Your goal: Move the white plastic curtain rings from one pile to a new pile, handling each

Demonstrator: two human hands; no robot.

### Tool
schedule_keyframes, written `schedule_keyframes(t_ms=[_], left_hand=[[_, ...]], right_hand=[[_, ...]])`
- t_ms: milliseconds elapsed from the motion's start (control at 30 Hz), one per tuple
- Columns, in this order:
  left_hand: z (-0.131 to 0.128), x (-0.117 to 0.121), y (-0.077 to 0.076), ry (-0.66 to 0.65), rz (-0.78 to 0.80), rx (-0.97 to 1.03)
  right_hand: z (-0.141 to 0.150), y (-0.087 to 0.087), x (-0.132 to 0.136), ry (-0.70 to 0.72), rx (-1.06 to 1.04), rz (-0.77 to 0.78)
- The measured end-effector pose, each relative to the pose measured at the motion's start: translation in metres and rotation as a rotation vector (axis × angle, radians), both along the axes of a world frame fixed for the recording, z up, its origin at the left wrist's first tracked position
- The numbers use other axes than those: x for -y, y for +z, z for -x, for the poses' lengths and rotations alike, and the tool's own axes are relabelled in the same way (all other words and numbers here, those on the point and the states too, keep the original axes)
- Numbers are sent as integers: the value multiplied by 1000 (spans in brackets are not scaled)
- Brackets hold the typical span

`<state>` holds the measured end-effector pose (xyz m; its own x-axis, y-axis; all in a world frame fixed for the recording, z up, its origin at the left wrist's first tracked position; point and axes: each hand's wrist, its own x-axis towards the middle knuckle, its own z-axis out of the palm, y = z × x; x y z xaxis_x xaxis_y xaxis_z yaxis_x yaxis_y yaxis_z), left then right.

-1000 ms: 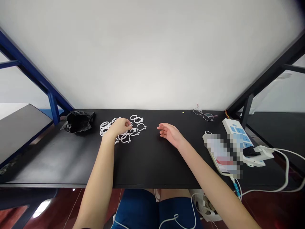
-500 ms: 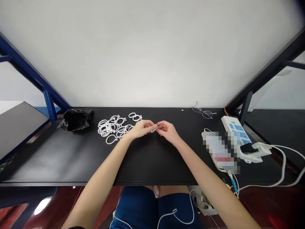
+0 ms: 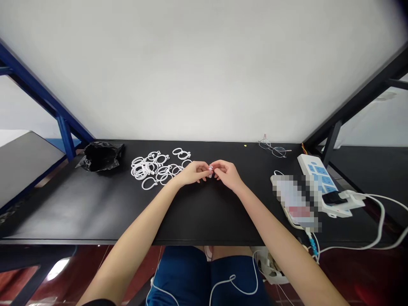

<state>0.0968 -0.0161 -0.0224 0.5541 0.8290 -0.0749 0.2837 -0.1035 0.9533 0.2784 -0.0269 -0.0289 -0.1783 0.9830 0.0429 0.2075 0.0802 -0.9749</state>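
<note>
My left hand [image 3: 196, 172] and my right hand [image 3: 227, 173] meet over the middle of the black table [image 3: 204, 212]. Between their fingertips they pinch one small white curtain ring [image 3: 211, 168]; most of it is hidden by the fingers, and only its eyelet end and a bit of the hoop show. To the left of my left hand lies a loose heap of several white curtain rings [image 3: 149, 183], some overlapping. The nearest of them are close to my left knuckles.
An open black plastic bag [image 3: 110, 159] stands at the back left. On the right lie eyeglasses [image 3: 270, 148], a charging phone [image 3: 295, 204] with its picture blurred, and a white power strip [image 3: 318, 174] with plugs and cables [image 3: 379, 225]. Dark metal posts rise at both sides.
The white ring between my fingers has turned, so its hoop is now seen more edge-on. My fingertips have shifted slightly around it, and the view has tilted a little.
</note>
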Motion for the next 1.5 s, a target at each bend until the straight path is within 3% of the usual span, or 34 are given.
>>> schedule_keyframes(t_ms=[333,533,700,767,900,967,1500], left_hand=[[-6,-5,-17,114,-35,23],[-13,3,-14,206,-230,97],[-18,7,-12,368,-460,118],[-18,6,-14,331,-398,193],[-16,1,-16,113,-75,300],[-14,-1,-15,81,4,292],[-12,1,-13,104,30,239]], right_hand=[[-5,-1,-2,38,-4,-106],[-8,2,-4,8,-61,-132],[-8,4,-5,-45,-99,-127],[-6,4,-5,-61,-130,-106],[-4,4,-4,-51,-188,-56],[-3,4,-4,-51,-196,-59],[-9,9,-3,-22,-204,-64]])
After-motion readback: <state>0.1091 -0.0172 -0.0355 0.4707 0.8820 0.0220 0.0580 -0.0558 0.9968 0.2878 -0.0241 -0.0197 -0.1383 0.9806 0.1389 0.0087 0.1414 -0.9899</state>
